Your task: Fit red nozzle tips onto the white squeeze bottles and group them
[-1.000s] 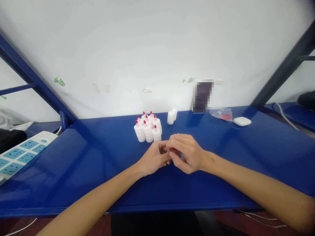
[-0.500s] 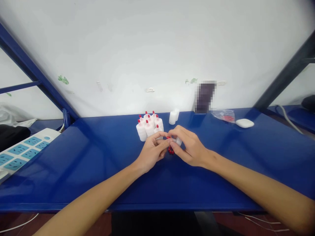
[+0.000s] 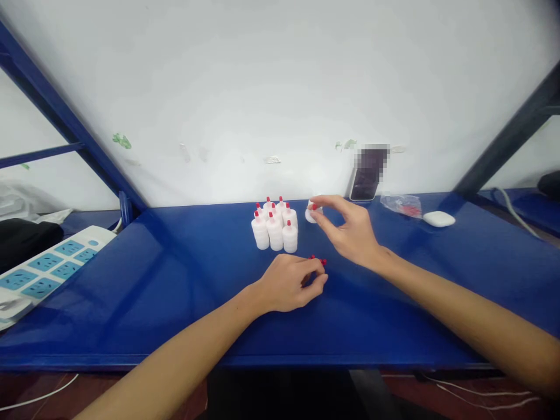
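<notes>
Near the middle of the frame, the right hand (image 3: 350, 227) reaches in from the right, its thumb and forefinger pinching a small red plastic tip (image 3: 314, 207) right at a short white plastic bottle (image 3: 308, 215). Whether the tip sits on the bottle or only in front of it cannot be told, since the fingers cover the join. The step seems best done with the tip kept upright, in line with the bottle, and with light pressure straight down, as so small a bottle could topple or slide on the glossy blue tabletop (image 3: 175, 280).

Below it, at lower centre, the left hand (image 3: 289, 283) is curled low over the tabletop, just beside a few small red plastic pieces (image 3: 323, 262). Its thumb and forefinger bend toward each other with a gap showing; whether the other fingers hold anything cannot be told. Taking a single piece by its sides, without scattering the others, would be the careful way.

Left of the right hand stands a close cluster of white plastic bottles with red tips (image 3: 275, 233); both wrists should pass clear of it, as one knock could upset several.
</notes>
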`<state>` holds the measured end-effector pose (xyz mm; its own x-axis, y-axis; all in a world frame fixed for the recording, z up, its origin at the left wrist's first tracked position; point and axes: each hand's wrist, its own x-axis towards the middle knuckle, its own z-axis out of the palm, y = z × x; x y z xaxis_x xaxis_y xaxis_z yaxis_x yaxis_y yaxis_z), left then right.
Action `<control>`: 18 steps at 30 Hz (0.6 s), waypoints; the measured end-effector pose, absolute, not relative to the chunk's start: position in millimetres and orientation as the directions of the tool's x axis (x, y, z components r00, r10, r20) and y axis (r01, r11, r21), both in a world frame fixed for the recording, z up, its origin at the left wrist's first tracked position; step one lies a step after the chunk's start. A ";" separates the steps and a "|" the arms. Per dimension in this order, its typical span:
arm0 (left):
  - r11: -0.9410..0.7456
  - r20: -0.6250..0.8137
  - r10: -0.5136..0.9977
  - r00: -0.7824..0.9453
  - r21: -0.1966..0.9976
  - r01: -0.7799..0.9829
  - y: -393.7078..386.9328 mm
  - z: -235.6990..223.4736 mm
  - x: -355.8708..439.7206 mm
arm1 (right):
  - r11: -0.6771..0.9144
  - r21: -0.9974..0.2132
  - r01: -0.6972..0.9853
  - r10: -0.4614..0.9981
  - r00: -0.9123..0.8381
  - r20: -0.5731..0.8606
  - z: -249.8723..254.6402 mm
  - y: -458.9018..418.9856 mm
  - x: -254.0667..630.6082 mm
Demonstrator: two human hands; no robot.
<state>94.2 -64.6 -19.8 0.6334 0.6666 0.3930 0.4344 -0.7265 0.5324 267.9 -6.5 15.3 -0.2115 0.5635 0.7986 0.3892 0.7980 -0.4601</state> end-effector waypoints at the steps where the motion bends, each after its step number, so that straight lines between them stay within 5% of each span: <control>1: -0.745 0.389 0.654 0.649 0.483 0.460 -61.9 -20.8 93.4 | 0.787 -0.476 0.394 0.581 -0.212 0.786 19.0 -4.4 262.2; 11: -0.708 0.336 0.704 0.625 0.394 0.586 -41.3 -23.2 80.1 | 0.745 -0.443 0.499 0.629 -0.305 0.715 13.3 2.4 233.7; 18: -0.627 0.296 0.776 0.557 0.450 0.635 -37.4 -25.9 81.1 | 0.755 -0.419 0.505 0.602 -0.280 0.748 15.7 6.4 244.8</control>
